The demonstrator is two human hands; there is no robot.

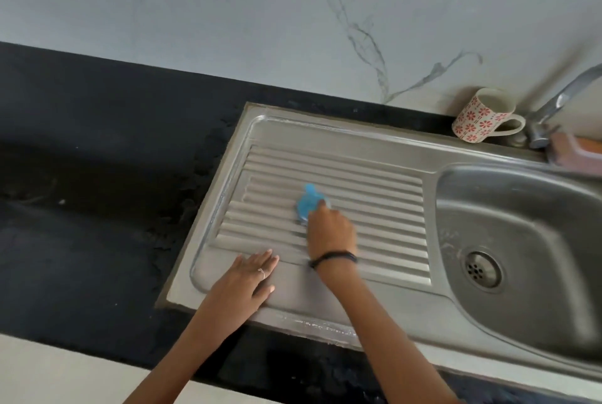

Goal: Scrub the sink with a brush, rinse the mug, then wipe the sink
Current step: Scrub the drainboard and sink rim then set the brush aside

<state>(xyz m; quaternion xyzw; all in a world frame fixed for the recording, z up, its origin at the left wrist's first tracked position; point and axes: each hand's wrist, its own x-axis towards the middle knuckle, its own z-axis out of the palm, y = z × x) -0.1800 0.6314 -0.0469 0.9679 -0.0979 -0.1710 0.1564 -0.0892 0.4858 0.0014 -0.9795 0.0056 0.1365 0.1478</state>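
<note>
worktop [97,175]: black, runs from 9 o'clock to 5 o'clock, carries the sink.

sink [293,133]: steel, inset in the worktop. ribbed drainboard to the left, bowl [521,224] at 3 o'clock with the drain low in it. whitish residue along the near rim at 6 o'clock.

tap [553,103]: at 2 o'clock, behind the bowl. no water seen running.

mug [479,116]: white with red flowers, on the back rim at 2 o'clock, just beside the tap, tilted, mouth up and away, handle towards the tap. not yet rinsed, judging by where it stands.

right hand [330,229]: mid-drainboard, fingers closed over the brush, dark band at the wrist.

left hand [250,276]: flat on the near-left of the drainboard, fingers spread and straight, holding nothing, seemingly bracing.

brush [308,203]: blue, small, blurred. pressed on the ribs at centre, partly under the right hand. long axis runs roughly 6 to 12 o'clock, across the ribs; narrow end points to 12 o'clock, away from the person. bristles not visible.

risks, as judged:
- the ribs lie crosswise to the brush; it may catch on a ridge and skip from the grip.
- a wet drainboard could let the bracing left hand slide.
- a wide stroke towards 2 o'clock could knock the tilted mug into the bowl.
- grooves may be left unscrubbed if strokes only ride the ridges.
</note>
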